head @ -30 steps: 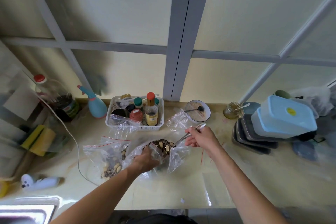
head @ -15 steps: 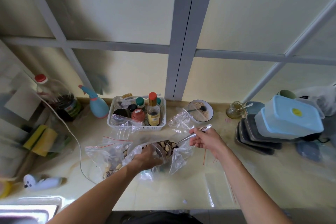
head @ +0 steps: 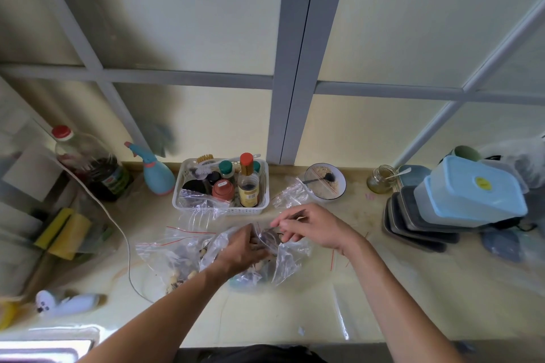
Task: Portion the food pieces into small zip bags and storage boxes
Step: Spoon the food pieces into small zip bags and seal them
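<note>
A clear zip bag (head: 287,259) with seeds and nuts inside lies on the counter in front of me. My left hand (head: 243,249) grips the bag at its mouth. My right hand (head: 312,227) holds a metal spoon and dips it into the bag's mouth; most of the spoon is hidden by the plastic and my fingers. A second zip bag (head: 168,256) with a red seal line and food pieces lies just left, touching the first. A stack of storage boxes with a light blue lid (head: 472,188) stands at the right.
A white basket (head: 259,208) of bottles stands behind the bags, with a bowl (head: 339,186) holding a spoon, an empty zip bag (head: 290,196) and a small jar (head: 382,180) further right. At the left are a spray bottle (head: 157,174), an oil bottle (head: 91,165), sponges (head: 63,231) and a white cable (head: 124,242).
My right hand has moved down and left, bringing the spoon into the bag's mouth. My left hand has risen on the bag and now covers the food pieces seen before.
</note>
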The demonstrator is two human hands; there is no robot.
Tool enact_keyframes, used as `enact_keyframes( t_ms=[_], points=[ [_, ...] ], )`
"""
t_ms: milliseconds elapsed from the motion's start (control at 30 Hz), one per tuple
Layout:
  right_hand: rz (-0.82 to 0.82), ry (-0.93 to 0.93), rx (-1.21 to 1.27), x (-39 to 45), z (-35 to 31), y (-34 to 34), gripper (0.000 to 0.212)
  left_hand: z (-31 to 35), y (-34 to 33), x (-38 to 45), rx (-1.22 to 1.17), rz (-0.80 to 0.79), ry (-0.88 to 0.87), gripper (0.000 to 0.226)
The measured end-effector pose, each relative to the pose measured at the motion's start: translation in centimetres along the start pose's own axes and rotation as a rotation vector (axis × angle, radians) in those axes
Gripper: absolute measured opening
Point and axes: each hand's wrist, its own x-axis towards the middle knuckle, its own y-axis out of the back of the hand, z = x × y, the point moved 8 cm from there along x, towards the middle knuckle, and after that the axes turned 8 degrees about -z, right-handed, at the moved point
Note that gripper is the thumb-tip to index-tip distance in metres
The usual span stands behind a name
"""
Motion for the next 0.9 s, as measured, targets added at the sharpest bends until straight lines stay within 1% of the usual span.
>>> enact_keyframes(
  t_ms=[100, 167, 267, 367, 467, 533, 600, 733, 800, 867, 900],
  points=[
    [-0.015, 0.054, -0.084, -0.2, -1.7, -0.7, 0.018, 0.6, 0.7, -0.2, -0.127, 0.054, -0.059, 0.038],
    [0.036, 0.103, -0.091, -0.5, -2.5, -0.3, 0.017, 0.9, 1.3, -0.3, -0.215, 0.095, -0.112, 0.039],
    [0.13, 0.188, -0.09, -1.0, -3.3, 0.6, 0.018, 1.6, 2.5, -0.8, -0.246, 0.18, -0.203, 0.041],
    [0.159, 0.238, -0.096, -1.5, -3.9, 1.2, 0.018, 2.5, 3.6, -1.2, -0.196, 0.275, -0.282, 0.051],
    [0.1, 0.197, -0.162, -1.4, -3.4, 1.0, 0.018, 3.4, 4.2, -1.9, -0.099, 0.355, -0.321, 0.056],
    [0.078, 0.161, -0.198, -1.4, -3.1, 0.9, 0.019, 3.6, 4.2, -2.3, -0.05, 0.391, -0.352, 0.057],
    [0.098, 0.165, -0.182, -1.6, -3.2, 1.0, 0.02, 3.7, 4.0, -2.5, 0.005, 0.414, -0.388, 0.053],
    [0.202, 0.26, -0.126, -2.0, -4.1, 1.9, 0.021, 3.4, 3.8, -2.5, 0.012, 0.416, -0.43, 0.049],
    [0.305, 0.298, -0.118, -2.2, -4.2, 2.7, 0.019, 2.7, 3.7, -2.3, -0.019, 0.377, -0.39, 0.049],
    [0.45, 0.328, -0.119, -2.8, -4.3, 3.8, 0.019, 1.9, 3.0, -2.0, -0.061, 0.258, -0.327, 0.049],
    [0.521, 0.334, -0.115, -3.0, -4.2, 4.3, 0.02, 1.7, 2.4, -1.9, -0.09, 0.152, -0.297, 0.049]
  ],
)
